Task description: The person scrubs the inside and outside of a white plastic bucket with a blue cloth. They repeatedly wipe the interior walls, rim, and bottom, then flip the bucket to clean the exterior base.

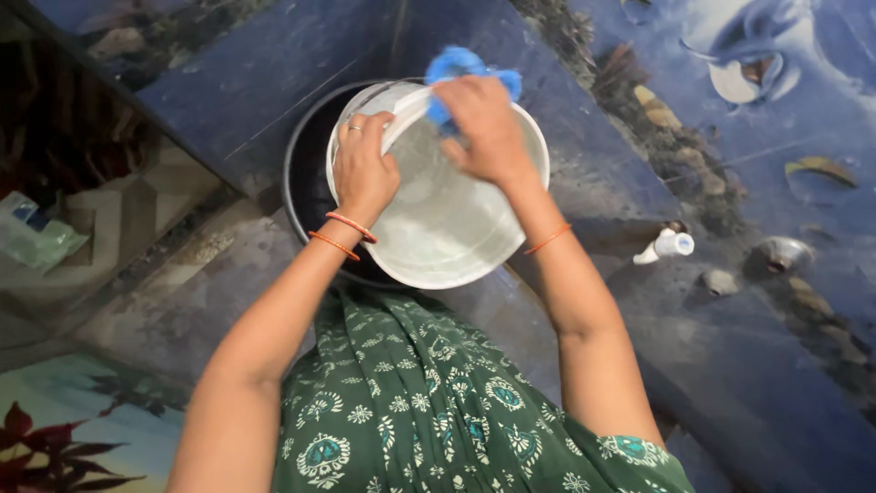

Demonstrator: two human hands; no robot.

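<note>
Green printed cloth [411,411] with pale floral motifs fills the nearest part of the view, worn by the person, whose two bare arms reach forward from it. Thin orange bangles [345,233] ring the left wrist, and a single orange band [547,239] sits on the right.

Just beyond, a white plastic bucket [447,219] is tipped toward the person, so its wet, pale inside faces the camera. It rests in or on a dark round basin [306,183], whose rim shows along the bucket's left side. The left hand [363,169] grips the bucket's upper left rim, fingers [370,123] curled over the edge and clamped on it, a ring on one of them. The right hand [484,128] is closed on a blue scrubber [456,66], pressing it against the bucket's far rim; blue tufts stick out above and beside the knuckles.

Farther off, the surroundings are blue patterned tiles [274,82], with a grey floor [182,283] to the left. To the right, a white tap [671,245] juts from the tiled wall, well apart from the bucket.
</note>
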